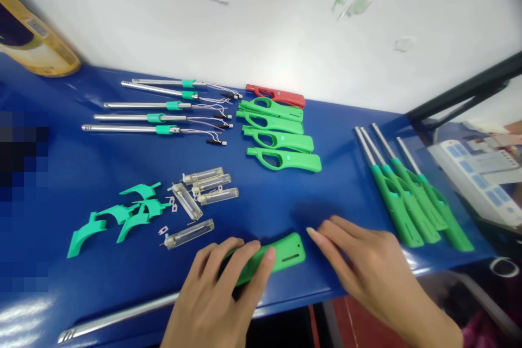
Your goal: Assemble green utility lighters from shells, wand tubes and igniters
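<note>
My left hand (224, 288) is wrapped over a green lighter handle (289, 253) near the table's front edge. A long metal tube (122, 315) runs out to the left of that hand, in line with the handle; their joint is hidden under my fingers. The handle's right end shows a slot and a small hole. Just right of that end, apart from it, is my right hand (359, 253), thumb and fingers drawn together. Whatever lies between its fingertips cannot be made out. Clear fuel tanks (190, 234) lie beyond my left hand, with small pale clips (163, 230) beside them.
Teal triggers (130, 223) lie at left. Behind them are metal tubes with wires (134, 117). Several green handle shells (285, 159) and a red one (277, 95) lie at the back. Lighters with tubes (402, 201) lie at right, near a white power strip (477, 179). A yellow can (44, 49) stands back left.
</note>
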Demonstrator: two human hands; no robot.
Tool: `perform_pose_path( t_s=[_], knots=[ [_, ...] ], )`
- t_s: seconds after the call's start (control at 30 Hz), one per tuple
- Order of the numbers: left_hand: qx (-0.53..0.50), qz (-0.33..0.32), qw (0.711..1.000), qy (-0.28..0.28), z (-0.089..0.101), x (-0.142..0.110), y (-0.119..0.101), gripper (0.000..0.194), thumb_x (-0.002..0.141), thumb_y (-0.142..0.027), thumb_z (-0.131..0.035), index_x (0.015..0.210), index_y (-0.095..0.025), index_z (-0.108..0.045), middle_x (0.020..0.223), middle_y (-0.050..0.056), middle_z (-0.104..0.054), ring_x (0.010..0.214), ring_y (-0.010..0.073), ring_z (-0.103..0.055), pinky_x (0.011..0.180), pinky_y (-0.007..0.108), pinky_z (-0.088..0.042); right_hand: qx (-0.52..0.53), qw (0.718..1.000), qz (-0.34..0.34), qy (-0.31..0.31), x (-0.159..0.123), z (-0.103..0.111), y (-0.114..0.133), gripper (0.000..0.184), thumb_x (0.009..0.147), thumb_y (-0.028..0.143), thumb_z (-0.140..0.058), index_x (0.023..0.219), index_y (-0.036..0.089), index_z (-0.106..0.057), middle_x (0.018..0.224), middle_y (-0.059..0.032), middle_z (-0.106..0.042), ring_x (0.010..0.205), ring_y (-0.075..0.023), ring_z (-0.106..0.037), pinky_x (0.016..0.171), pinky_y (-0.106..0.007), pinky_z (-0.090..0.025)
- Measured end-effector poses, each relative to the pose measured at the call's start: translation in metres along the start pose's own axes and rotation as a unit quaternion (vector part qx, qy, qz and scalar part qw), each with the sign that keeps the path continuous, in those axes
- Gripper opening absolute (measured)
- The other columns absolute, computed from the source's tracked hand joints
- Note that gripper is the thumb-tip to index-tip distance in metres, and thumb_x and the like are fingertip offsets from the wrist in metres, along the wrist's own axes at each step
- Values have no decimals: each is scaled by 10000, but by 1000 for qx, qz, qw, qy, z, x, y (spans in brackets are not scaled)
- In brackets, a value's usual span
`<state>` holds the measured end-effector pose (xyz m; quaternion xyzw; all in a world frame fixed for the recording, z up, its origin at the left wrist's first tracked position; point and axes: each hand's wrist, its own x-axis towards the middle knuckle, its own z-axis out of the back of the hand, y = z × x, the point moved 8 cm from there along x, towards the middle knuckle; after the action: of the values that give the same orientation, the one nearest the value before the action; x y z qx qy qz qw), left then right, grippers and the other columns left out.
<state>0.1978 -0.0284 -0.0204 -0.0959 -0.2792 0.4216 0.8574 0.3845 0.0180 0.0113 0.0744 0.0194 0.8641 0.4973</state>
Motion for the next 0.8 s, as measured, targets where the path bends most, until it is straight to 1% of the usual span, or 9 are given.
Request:
perform_pose_path(
  t_s=[0.1,0.17,0.27,0.37,0.53,0.8],
  knots=[
    [-15,-6,1000,-7,-1,-1,-1,544,955,49,-539,1440,-169,-650,1323,123,-678,1247,312,-566,1009,467,-444,113,993,-29,30,-3,-1,8,380,1154,309,-445,786,246,-514,668,59,-527,542,-108,-565,566,-303,-329],
    [-12,-8,1000,-1,-3,-1,0,557,950,60,-531,1443,-169,-649,1334,126,-667,1252,320,-557,1012,475,-436,128,990,-39,36,-2,-6,13,390,1154,314,-445,776,246,-511,664,62,-530,542,-105,-565,563,-303,-324],
    [-11,-12,1000,4,-5,-1,-1,546,952,53,-519,1431,-166,-661,1326,129,-666,1247,324,-554,1008,480,-429,109,993,-46,26,1,-14,15,394,1155,332,-445,782,248,-538,671,58,-546,555,-111,-589,569,-303,-336],
    [-12,-10,1000,-1,-5,-2,-1,518,960,29,-531,1421,-163,-670,1322,127,-666,1242,324,-552,1014,483,-425,87,995,-42,7,2,-17,14,408,1154,331,-447,768,243,-543,662,52,-534,540,-113,-586,558,-303,-336],
    [-14,-3,1000,7,-5,-3,-1,532,954,31,-519,1421,-170,-673,1323,124,-670,1234,324,-552,1024,490,-417,52,998,-21,-29,1,-13,16,411,1144,302,-474,745,233,-544,653,44,-506,524,-110,-551,545,-292,-331],
    [-9,2,1000,-5,-4,0,-1,496,958,14,-522,1384,-170,-698,1296,117,-688,1218,320,-558,1032,487,-401,2,996,9,-86,3,-10,24,410,1122,256,-531,714,225,-522,643,41,-461,501,-108,-468,528,-295,-308]
  ],
)
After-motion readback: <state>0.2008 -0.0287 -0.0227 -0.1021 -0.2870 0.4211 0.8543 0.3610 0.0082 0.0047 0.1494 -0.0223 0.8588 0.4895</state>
